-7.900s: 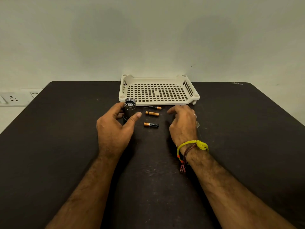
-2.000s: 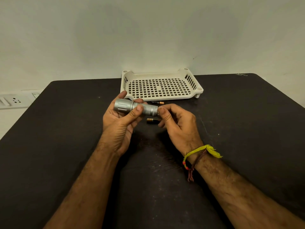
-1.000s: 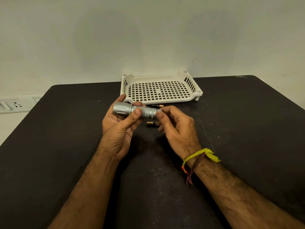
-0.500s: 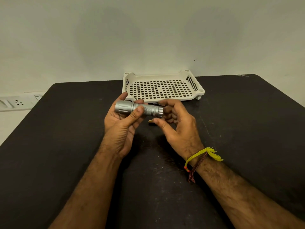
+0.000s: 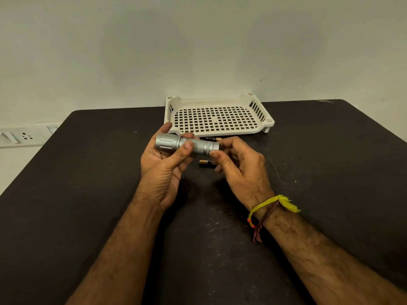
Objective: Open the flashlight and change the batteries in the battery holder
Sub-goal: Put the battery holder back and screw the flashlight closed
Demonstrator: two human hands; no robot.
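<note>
Two hands hold a silver flashlight (image 5: 186, 145) level above the black desk (image 5: 88, 194). The left hand (image 5: 164, 164) grips the wide head end, thumb across the knurled barrel. The right hand (image 5: 240, 170) pinches the tail cap between thumb and fingertips. One battery (image 5: 205, 163) lies on the desk just below the flashlight, between both hands; another battery (image 5: 212, 139) lies beyond the right hand, beside a white perforated tray (image 5: 220, 130).
</note>
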